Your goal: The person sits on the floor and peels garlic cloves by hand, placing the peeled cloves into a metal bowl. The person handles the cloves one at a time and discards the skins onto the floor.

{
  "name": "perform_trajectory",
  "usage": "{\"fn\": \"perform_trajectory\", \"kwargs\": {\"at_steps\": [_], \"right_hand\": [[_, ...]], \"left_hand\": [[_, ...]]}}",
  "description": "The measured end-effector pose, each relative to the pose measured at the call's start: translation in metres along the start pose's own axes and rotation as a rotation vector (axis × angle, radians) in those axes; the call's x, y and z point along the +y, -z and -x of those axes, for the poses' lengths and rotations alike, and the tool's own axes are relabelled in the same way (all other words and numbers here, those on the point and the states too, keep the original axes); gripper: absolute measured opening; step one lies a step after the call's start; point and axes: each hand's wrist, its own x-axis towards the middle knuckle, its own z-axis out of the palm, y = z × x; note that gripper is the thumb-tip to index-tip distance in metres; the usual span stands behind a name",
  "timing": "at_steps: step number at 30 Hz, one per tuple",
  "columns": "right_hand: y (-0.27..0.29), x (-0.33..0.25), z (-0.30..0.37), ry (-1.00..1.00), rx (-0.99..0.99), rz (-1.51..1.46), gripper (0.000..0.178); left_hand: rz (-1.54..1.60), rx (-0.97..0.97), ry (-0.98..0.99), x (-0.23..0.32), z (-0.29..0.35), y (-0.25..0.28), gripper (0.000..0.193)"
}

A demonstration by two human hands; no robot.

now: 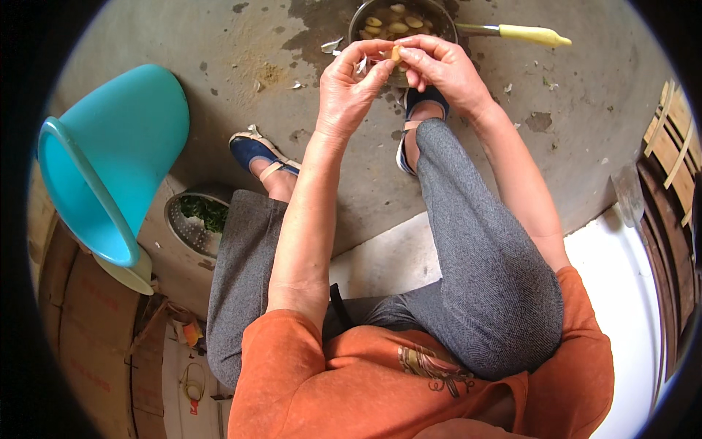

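Between my two hands, over the near rim of a pan (446, 20), is a small tan garlic clove (395, 55). My left hand (352, 89) pinches it from the left, with bits of pale papery skin by the fingers. From the other side, my right hand (447, 77) has its thumb and fingertips closed on the same clove. Several pale cloves (398, 28) lie in liquid in the pan, whose yellow handle (532, 34) points right. The near part of the pan is hidden by my fingers.
White skin scraps (330, 46) and damp spots mark the concrete floor (212, 95). A turquoise plastic bucket (139, 124) is tipped at the left. Beside my left leg sits a metal colander (186, 230) holding green leaves. Slatted wood (673, 146) stands at the far right.
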Motion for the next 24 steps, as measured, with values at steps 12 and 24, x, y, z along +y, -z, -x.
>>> {"fn": "perform_trajectory", "kwargs": {"at_steps": [12,24], "right_hand": [[-0.015,-0.003,0.013,0.573,0.211,0.693,0.027],[-0.013,-0.003,0.014,0.776,0.224,1.020,0.031]], "left_hand": [[0.028,0.133,0.083,0.018,0.011,-0.006,0.010],[0.012,0.174,0.175,0.030,0.011,-0.011,0.013]]}}
